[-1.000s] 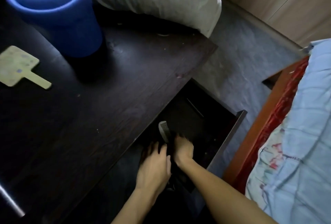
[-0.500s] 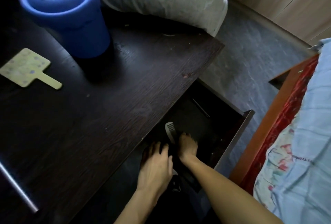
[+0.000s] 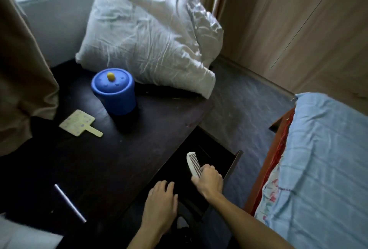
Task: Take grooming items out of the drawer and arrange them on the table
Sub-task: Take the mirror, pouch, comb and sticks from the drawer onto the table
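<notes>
A white comb [image 3: 194, 164] sticks up out of my right hand [image 3: 209, 181], which is shut on its lower end above the open dark drawer [image 3: 232, 167]. My left hand [image 3: 161, 203] lies flat, fingers slightly apart, on the drawer's near edge beside the dark table [image 3: 123, 159]. On the table lie a pale yellow hand mirror [image 3: 79, 123] with dots and a blue lidded pot [image 3: 115, 91] with a yellow knob. The inside of the drawer is too dark to make out.
A white pillow [image 3: 151, 41] rests on the table's far end. A brown curtain [image 3: 22, 73] hangs at the left. A bed with a light blue sheet [image 3: 318, 169] and a red-brown frame stands close on the right; grey floor lies between.
My right hand has lifted the comb up out of the drawer. The view has pulled back and tilted up, so more of the room shows. My left hand stays at the drawer's edge.
</notes>
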Demonstrator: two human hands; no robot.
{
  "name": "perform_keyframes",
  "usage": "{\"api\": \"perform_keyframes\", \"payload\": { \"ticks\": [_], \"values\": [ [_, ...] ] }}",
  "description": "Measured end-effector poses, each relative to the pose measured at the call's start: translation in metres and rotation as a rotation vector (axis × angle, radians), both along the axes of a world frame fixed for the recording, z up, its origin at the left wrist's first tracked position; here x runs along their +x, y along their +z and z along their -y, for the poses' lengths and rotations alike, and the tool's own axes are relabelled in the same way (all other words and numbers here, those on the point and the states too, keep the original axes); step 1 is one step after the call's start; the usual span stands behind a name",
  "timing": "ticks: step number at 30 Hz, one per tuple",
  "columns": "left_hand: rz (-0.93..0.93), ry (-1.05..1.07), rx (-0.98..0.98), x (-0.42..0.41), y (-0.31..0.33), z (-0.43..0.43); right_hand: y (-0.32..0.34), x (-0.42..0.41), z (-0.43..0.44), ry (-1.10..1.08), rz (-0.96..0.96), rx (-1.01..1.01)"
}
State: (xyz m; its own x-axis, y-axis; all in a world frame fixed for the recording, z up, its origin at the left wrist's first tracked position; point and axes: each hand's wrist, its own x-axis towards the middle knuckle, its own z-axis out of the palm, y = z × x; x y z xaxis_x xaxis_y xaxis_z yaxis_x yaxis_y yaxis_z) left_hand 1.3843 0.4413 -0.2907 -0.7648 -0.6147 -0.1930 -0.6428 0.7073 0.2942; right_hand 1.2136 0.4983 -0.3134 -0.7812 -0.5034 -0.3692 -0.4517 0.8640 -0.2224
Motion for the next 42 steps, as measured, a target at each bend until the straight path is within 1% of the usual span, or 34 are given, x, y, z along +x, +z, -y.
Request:
{"api": "perform_keyframes", "payload": {
  "ticks": [3, 5, 9, 15, 19, 23, 26, 29, 33, 35, 37, 39, 42],
  "values": [
    [-0.095, 0.077, -0.010, 0.021, 0.043, 0.003, 0.051, 0.014, -0.003, 0.035, -0.027, -0.059],
    [-0.159, 0.176, -0.015, 0.039, 0.064, 0.008, 0.075, 0.028, 0.005, 0.084, -0.037, -0.097],
    [-0.149, 0.365, -0.011, 0.092, 0.081, 0.021, 0.100, 0.074, 0.038, 0.222, -0.012, -0.161],
    [-0.129, 0.612, 0.010, 0.179, 0.077, 0.030, 0.097, 0.163, 0.089, 0.450, 0.087, -0.163],
    [-0.111, 0.693, 0.032, 0.212, 0.069, 0.030, 0.080, 0.201, 0.112, 0.565, 0.105, -0.137],
    [-0.091, 0.751, 0.056, 0.225, 0.060, 0.032, 0.061, 0.214, 0.131, 0.633, 0.072, -0.126],
    [-0.075, 0.749, 0.078, 0.216, 0.055, 0.030, 0.053, 0.212, 0.135, 0.656, 0.066, -0.126],
    [-0.069, 0.707, 0.101, 0.196, 0.052, 0.026, 0.052, 0.199, 0.124, 0.624, 0.077, -0.165],
    [-0.094, 0.590, 0.092, 0.154, 0.052, 0.024, 0.061, 0.164, 0.091, 0.519, 0.049, -0.285],
    [-0.120, 0.512, 0.101, 0.125, 0.052, 0.019, 0.062, 0.132, 0.067, 0.424, 0.030, -0.308],
    [-0.132, 0.435, 0.134, 0.097, 0.049, 0.014, 0.057, 0.096, 0.042, 0.323, 0.016, -0.292],
    [-0.120, 0.339, 0.175, 0.066, 0.041, 0.008, 0.047, 0.057, 0.017, 0.240, 0.022, -0.228],
    [-0.070, 0.194, 0.237, 0.023, 0.026, -0.001, 0.025, 0.008, -0.008, 0.183, 0.025, -0.112]
  ]
}}
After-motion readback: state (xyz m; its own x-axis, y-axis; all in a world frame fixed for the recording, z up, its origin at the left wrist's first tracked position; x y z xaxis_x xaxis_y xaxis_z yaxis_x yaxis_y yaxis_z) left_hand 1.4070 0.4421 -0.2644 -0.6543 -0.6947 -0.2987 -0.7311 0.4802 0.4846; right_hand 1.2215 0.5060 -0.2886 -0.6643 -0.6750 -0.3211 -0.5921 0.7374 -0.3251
